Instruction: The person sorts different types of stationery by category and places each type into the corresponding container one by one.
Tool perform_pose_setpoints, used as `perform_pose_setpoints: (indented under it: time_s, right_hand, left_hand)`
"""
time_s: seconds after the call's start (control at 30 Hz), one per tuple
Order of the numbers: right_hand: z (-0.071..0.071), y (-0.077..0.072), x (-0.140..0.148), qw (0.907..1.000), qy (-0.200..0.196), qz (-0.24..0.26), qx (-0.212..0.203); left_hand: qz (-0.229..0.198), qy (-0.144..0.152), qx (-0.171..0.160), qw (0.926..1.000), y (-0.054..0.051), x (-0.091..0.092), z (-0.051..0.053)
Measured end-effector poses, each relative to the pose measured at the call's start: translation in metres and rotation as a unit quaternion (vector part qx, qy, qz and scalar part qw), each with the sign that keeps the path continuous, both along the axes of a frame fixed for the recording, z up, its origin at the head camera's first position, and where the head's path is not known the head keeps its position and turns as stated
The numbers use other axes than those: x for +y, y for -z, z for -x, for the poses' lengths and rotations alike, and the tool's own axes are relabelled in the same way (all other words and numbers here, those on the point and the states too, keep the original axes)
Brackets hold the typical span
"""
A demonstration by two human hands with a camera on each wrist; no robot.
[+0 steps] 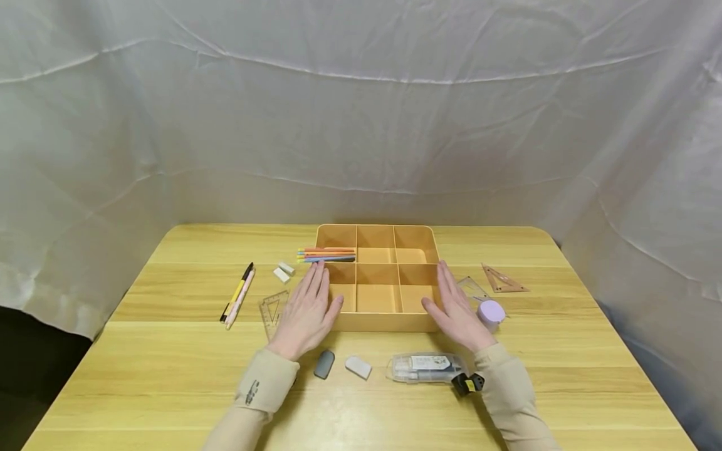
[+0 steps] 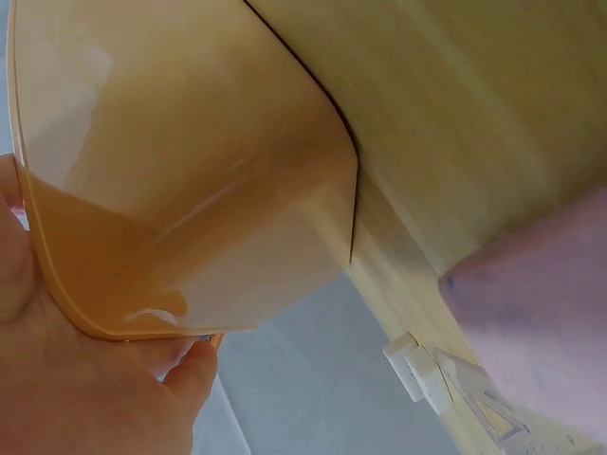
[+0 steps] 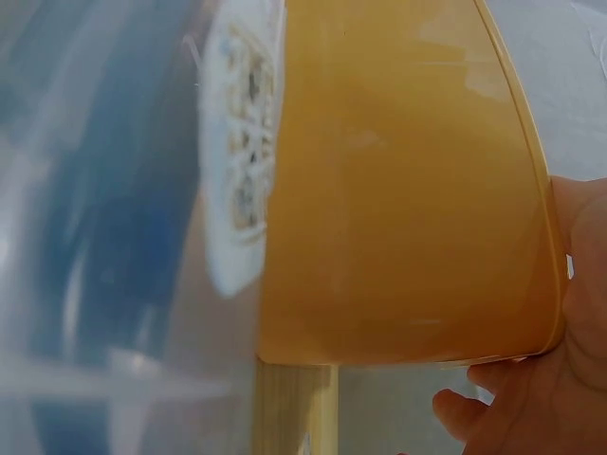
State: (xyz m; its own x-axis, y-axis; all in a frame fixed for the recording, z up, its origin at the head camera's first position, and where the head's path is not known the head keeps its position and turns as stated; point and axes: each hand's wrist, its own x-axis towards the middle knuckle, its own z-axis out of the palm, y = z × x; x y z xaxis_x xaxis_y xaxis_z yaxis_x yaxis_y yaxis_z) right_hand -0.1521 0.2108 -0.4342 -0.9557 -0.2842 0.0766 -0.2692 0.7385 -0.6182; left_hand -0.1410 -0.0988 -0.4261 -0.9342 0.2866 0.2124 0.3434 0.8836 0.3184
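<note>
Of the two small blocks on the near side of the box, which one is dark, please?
The dark grey block, nearer the left hand; the whitish block lies to its right, closer to the clear plastic case.

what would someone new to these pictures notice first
The orange six-compartment box in the middle of the table stands out first, with the left hand and right hand at its two sides. Next come the bright coloured sticks at its rear left compartment, poking out past the left wall, and the lilac round item beside the right hand.
</note>
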Motion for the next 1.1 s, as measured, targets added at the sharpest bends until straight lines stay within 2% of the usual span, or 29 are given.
perform_pose_setpoints:
  time_s: [0.2, 0.33, 0.43, 0.53, 0.67, 0.73, 0.9, 1.1]
  right_hand:
    - [0.001, -0.002, 0.004, 1.0, -0.004, -0.003, -0.008]
    - [0.0, -0.006, 0.012, 0.9999, -0.004, -0.006, -0.011]
    - [-0.001, -0.012, 0.023, 0.9998, 0.002, -0.003, 0.021]
    - [-0.001, -0.016, 0.038, 0.9964, 0.009, -0.012, 0.083]
    - [0.001, -0.019, 0.06, 0.9836, 0.025, -0.071, 0.164]
    - [0.002, -0.019, 0.069, 0.9771, 0.036, -0.113, 0.176]
    - [0.002, -0.018, 0.083, 0.9672, 0.056, -0.201, 0.144]
    - [0.002, -0.013, 0.09, 0.9593, 0.057, -0.252, 0.115]
  left_hand:
    - [0.002, -0.009, 0.005, 0.9999, 0.0, 0.003, -0.001]
    - [0.005, -0.01, 0.021, 0.9997, 0.002, 0.005, -0.003]
    - [0.005, -0.009, 0.032, 0.9994, 0.004, 0.007, -0.004]
    - [0.003, -0.006, 0.036, 0.9993, 0.003, 0.01, -0.005]
    - [-0.002, -0.004, 0.03, 0.9995, 0.002, 0.014, -0.006]
    - [-0.004, -0.003, 0.03, 0.9995, 0.002, 0.016, -0.007]
    - [-0.009, 0.001, 0.03, 0.9995, 0.003, 0.017, -0.007]
    - [-0.012, 0.001, 0.028, 0.9995, 0.003, 0.018, -0.006]
